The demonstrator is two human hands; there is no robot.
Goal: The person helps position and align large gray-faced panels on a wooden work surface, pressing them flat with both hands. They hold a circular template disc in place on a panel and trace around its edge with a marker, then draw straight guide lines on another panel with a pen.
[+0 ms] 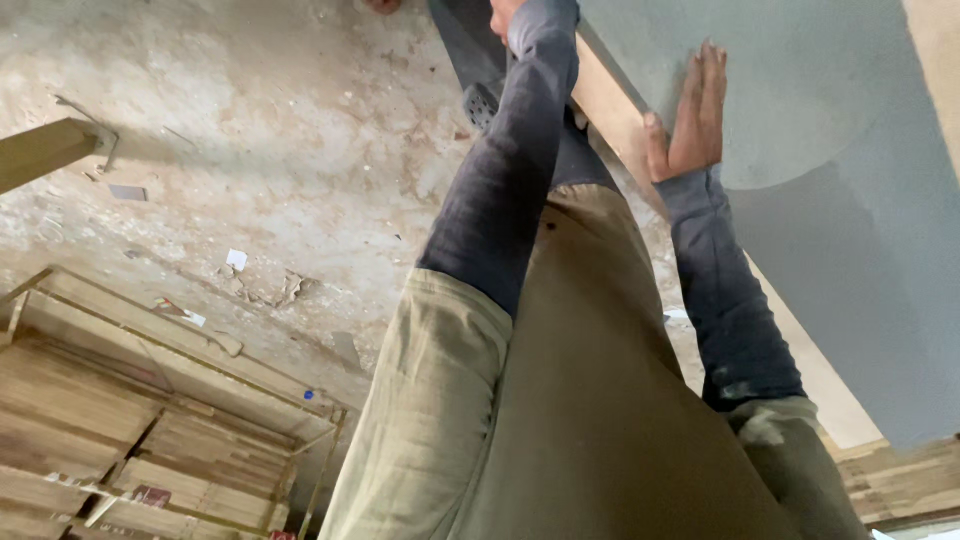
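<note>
The right hand (690,110) lies flat with fingers together on the big grey board (820,130) at the upper right of the frame, whose long edge runs down to the right, while the left hand (503,12) at the top edge is mostly cut off, so I cannot tell its grip.

The concrete floor (280,130) is pretty rough, all pale patches and stains, with bits of debris scattered about: a small white scrap (236,259), a flat grey piece (128,192), some crumbled stuff (285,290) near the middle. Down in the lower left sits a metal frame rack (180,345) stacked with wooden boards (70,420). A wooden beam with a metal bracket (45,150) pokes in from the left edge.
</note>
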